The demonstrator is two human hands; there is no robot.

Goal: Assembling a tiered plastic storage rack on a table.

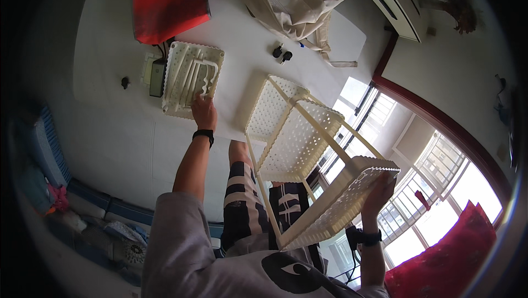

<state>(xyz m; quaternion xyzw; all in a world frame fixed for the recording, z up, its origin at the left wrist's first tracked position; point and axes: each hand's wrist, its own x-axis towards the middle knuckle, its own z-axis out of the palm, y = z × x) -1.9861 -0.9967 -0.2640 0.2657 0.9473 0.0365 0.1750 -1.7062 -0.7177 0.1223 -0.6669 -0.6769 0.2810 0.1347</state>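
A cream plastic rack of perforated basket shelves, joined by slim poles, stands tilted before me. My right hand is closed on the rim of its nearest shelf, on the right. To the left, my left hand reaches over the near edge of a separate cream basket tray on the white table. Its fingers are bent at the lower end of a wavy white plastic piece; what they grip is partly hidden. Several pale poles lie in that tray too.
A red bag and a beige backpack lie on the far part of the table. Small black objects sit near the backpack. A dark box adjoins the tray. Bright windows are at the right, beside red cloth.
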